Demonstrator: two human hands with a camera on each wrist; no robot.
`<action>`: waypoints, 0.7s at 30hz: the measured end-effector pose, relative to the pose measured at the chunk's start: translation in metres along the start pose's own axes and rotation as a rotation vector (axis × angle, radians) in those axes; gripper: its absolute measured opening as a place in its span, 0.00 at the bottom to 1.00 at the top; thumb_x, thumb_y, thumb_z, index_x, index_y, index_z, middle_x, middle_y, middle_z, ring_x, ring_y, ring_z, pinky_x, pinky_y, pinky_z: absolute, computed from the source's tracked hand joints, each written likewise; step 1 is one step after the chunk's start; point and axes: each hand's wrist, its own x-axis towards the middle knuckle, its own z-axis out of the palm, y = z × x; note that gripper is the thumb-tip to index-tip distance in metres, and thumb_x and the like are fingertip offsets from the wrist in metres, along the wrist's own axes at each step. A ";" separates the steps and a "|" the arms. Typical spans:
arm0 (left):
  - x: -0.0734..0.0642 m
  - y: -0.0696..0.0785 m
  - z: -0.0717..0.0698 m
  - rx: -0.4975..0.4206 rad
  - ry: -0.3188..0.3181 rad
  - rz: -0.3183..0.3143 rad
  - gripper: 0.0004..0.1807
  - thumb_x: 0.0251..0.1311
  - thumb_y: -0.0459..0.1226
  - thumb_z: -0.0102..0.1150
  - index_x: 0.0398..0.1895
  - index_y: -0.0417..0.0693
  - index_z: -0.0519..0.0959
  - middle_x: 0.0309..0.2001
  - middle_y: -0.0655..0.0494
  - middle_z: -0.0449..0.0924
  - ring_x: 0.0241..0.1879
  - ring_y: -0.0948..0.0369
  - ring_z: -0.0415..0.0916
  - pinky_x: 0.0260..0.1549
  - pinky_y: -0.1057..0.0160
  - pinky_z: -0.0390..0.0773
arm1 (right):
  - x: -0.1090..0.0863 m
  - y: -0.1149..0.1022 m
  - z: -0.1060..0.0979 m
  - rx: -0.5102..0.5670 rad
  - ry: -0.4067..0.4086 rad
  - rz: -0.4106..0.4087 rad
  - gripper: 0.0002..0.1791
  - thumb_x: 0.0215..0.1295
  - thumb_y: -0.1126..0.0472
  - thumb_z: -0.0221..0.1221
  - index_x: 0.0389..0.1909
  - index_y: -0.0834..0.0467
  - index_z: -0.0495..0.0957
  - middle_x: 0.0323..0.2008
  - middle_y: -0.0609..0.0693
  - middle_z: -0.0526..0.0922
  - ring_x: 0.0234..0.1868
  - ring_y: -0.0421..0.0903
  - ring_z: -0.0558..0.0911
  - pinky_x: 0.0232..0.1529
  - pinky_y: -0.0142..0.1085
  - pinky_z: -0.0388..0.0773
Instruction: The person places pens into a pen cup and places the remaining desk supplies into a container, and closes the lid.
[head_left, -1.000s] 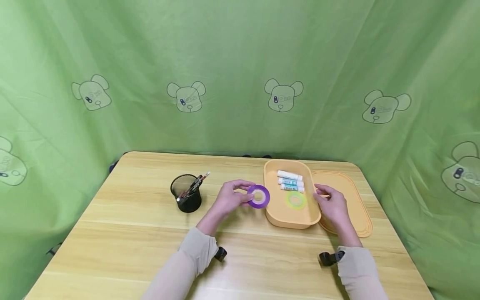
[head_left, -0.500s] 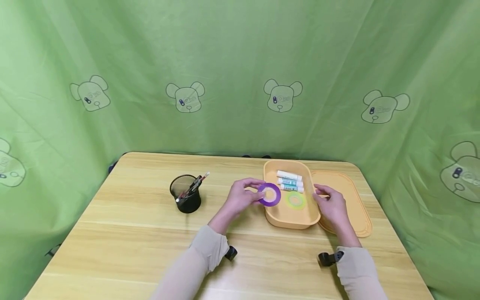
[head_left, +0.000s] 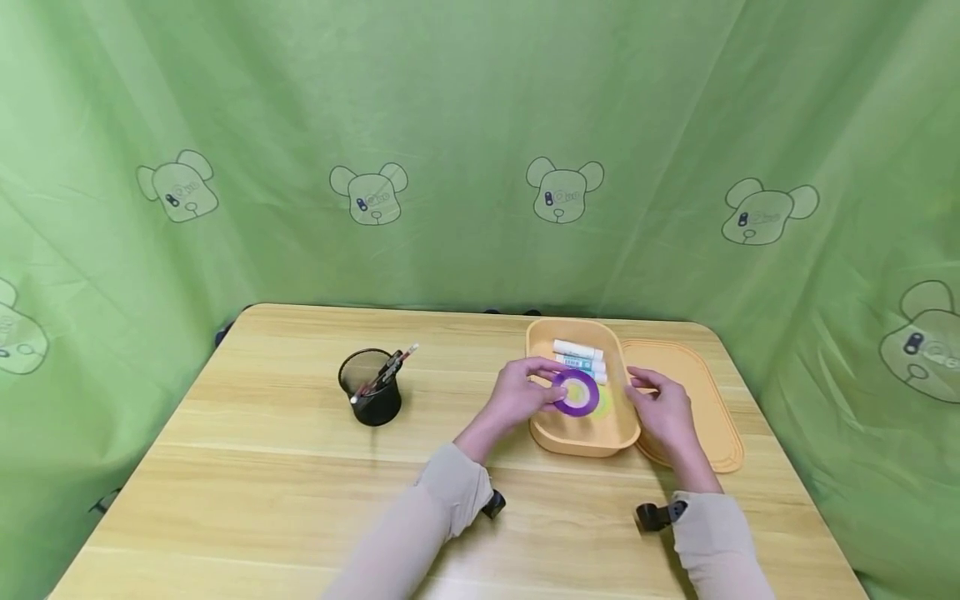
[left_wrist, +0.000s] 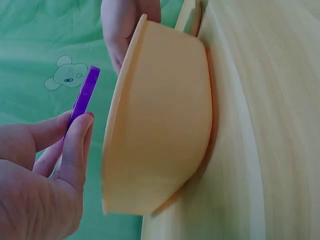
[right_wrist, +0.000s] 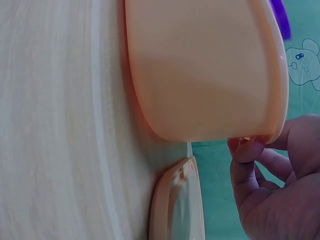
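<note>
My left hand (head_left: 521, 392) pinches a purple tape roll (head_left: 576, 412) between thumb and fingers, held above the open orange box (head_left: 585, 435). The left wrist view shows the roll (left_wrist: 86, 92) edge-on, higher than the rim and apart from the box. My right hand (head_left: 663, 408) pinches the box's right rim; in the right wrist view its fingertips (right_wrist: 249, 150) meet the rim. Inside the box lie three white glue sticks (head_left: 577, 349) with green labels, side by side at the far end. A yellow-green tape roll (head_left: 605, 404) lies nearer, partly hidden behind the purple one.
The orange lid (head_left: 708, 408) lies flat on the table right of the box, partly behind my right hand. To the left stands a black mesh pen holder (head_left: 377, 408) with a pencil and pens leaning in it. A green curtain (head_left: 465, 100) surrounds the wooden table (head_left: 247, 467).
My left hand has carried the purple tape roll rightward, from beside the box's left rim to over its inside. My right hand and the box have stayed in place.
</note>
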 end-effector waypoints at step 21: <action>0.010 -0.004 0.045 0.389 -0.098 0.045 0.15 0.55 0.28 0.75 0.46 0.48 0.88 0.39 0.52 0.88 0.29 0.66 0.80 0.28 0.68 0.85 | -0.001 0.000 -0.002 -0.011 -0.011 -0.010 0.25 0.75 0.61 0.59 0.69 0.62 0.75 0.58 0.65 0.82 0.37 0.38 0.79 0.33 0.24 0.78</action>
